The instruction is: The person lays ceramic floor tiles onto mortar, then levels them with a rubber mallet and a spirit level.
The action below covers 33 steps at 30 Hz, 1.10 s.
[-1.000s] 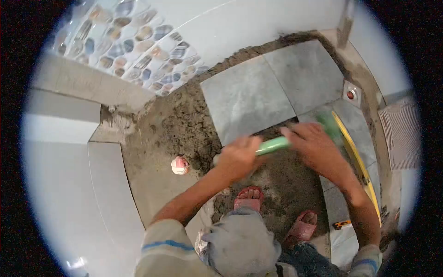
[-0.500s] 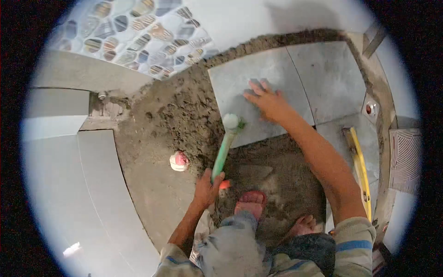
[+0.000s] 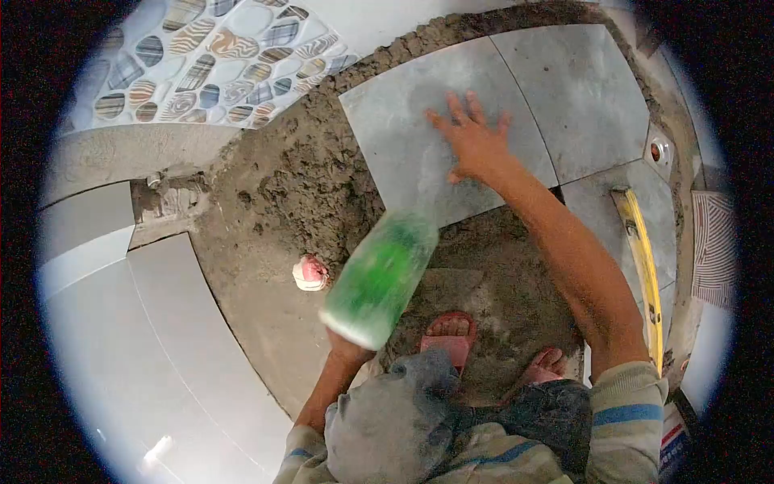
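My left hand (image 3: 350, 349) is closed around the handle end of a mallet (image 3: 379, 278), green with a whitish end and smeared by motion. The mallet hides most of that hand's fingers. On a grey floor tile (image 3: 403, 145), my right hand (image 3: 477, 147) lies with fingers spread, holding nothing. This tile sits beside another grey tile (image 3: 576, 97), with a thin joint between them. Rough mortar (image 3: 306, 177) borders the tile's left side and far edge.
A yellow spirit level (image 3: 642, 274) lies on tiles at the right, near a round drain (image 3: 659, 151). A pink-and-white plugged pipe end (image 3: 310, 273) sticks up at centre left. Pebble-patterned tiles (image 3: 210, 73) cover the far left wall. My sandalled feet (image 3: 448, 337) stand on the mortar.
The mallet has risen from near the tile's corner towards the camera and looks larger and blurred. My right hand remains on the tile, fingers more widely spread. The view has shifted slightly.
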### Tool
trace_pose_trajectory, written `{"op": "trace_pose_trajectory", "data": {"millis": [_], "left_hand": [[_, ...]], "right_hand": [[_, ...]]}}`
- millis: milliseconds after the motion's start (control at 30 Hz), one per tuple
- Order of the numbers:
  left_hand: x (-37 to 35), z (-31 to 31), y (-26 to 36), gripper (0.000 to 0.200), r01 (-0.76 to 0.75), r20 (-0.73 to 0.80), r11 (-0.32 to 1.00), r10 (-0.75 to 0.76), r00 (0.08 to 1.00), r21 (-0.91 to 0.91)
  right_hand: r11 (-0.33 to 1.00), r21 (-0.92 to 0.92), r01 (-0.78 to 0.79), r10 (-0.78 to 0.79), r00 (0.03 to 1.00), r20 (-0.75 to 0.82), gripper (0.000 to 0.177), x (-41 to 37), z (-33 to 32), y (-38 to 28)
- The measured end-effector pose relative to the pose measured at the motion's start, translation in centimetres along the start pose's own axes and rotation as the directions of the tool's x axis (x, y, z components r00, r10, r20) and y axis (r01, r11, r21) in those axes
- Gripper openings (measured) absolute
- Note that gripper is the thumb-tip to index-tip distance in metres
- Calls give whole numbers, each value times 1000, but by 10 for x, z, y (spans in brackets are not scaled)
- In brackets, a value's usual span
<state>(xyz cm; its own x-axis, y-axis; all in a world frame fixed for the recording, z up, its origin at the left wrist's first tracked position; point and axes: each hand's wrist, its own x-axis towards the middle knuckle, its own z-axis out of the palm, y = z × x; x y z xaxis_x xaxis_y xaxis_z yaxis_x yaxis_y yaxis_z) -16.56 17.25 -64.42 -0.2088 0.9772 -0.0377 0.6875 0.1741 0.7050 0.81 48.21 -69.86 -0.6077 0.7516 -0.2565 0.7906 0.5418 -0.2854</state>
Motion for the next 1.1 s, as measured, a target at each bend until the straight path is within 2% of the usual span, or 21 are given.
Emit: {"op": "trace_pose_trajectory", "data": {"millis": [33, 67, 100, 167, 200, 267, 300, 367, 400, 433, 533, 600, 633, 700, 733, 767, 833, 900, 967, 1033, 1100], "left_hand": [[-4, 6, -11, 33, 46, -1, 999, -46, 999, 25], [17, 1, 11, 28, 33, 65, 968, -50, 997, 248], [25, 10, 4, 28, 268, 150, 901, -334, 931, 340], [33, 11, 1, 35, 191, 213, 872, -313, 926, 452], [36, 11, 4, 35, 186, 222, 876, -309, 925, 444], [30, 3, 14, 39, 12, 98, 948, -46, 994, 317], [26, 8, 5, 39, 15, 97, 947, -49, 994, 320], [23, 22, -11, 40, 3, -26, 926, 7, 1000, 378], [30, 24, -13, 39, 157, 118, 845, -250, 961, 512], [32, 20, -13, 39, 152, 118, 846, -244, 963, 511], [33, 17, -14, 41, 141, 120, 896, -209, 971, 420], [28, 23, -24, 44, -21, -72, 970, 40, 997, 242], [32, 23, -30, 44, -29, -87, 967, 53, 995, 252], [42, 26, -39, 42, 199, 103, 848, -283, 954, 491], [37, 28, -62, 42, 57, 119, 853, -138, 983, 519], [40, 30, -57, 42, 47, 124, 858, -128, 984, 512], [45, 19, -31, 44, 151, -40, 962, -146, 988, 226], [61, 18, -20, 45, 197, -121, 928, -167, 979, 315], [78, 17, -28, 43, 315, 89, 813, -406, 910, 490], [81, 16, -36, 44, 257, 129, 871, -337, 932, 419], [76, 18, -36, 48, 195, -79, 882, -178, 981, 430]], "right_hand": [[1000, 2, 3, -3, 1000, -7, 113, 2, -3, -3], [999, -16, -30, 30, 999, 24, 116, 2, -6, -6], [997, -39, -66, 68, 996, 54, 119, 2, -7, -6], [997, -41, -71, 73, 997, 37, 120, 4, -4, -5], [997, -38, -73, 74, 997, 27, 122, 4, -1, -3], [996, -33, -77, 79, 995, 58, 122, 3, 1, -2], [997, -31, -76, 77, 995, 60, 123, 6, -2, -4], [997, -31, -72, 74, 995, 68, 122, 4, -7, -6], [996, -35, -80, 82, 994, 77, 121, 4, -10, -6], [996, -37, -84, 86, 994, 71, 121, 3, -10, -5], [999, -9, -49, 49, 999, 6, 116, 0, -1, -1], [999, -15, -37, 37, 999, 7, 116, 2, -3, 0], [999, -15, -29, 29, 999, -14, 116, 6, -8, -3], [996, -15, -92, 93, 987, 127, 121, 7, -15, -5], [995, -21, -98, 100, 989, 113, 121, 8, -17, -4], [995, -25, -97, 100, 987, 123, 121, 8, -15, -3], [996, -21, -86, 88, 987, 133, 121, 5, -10, -1], [997, 5, -83, 82, 990, 111, 118, 8, -11, -1], [997, -12, -72, 73, 992, 103, 118, 8, -13, -5], [996, -28, -85, 88, 988, 125, 117, 9, -12, 2], [995, -64, -78, 89, 977, 192, 128, 9, -18, 0]]}}
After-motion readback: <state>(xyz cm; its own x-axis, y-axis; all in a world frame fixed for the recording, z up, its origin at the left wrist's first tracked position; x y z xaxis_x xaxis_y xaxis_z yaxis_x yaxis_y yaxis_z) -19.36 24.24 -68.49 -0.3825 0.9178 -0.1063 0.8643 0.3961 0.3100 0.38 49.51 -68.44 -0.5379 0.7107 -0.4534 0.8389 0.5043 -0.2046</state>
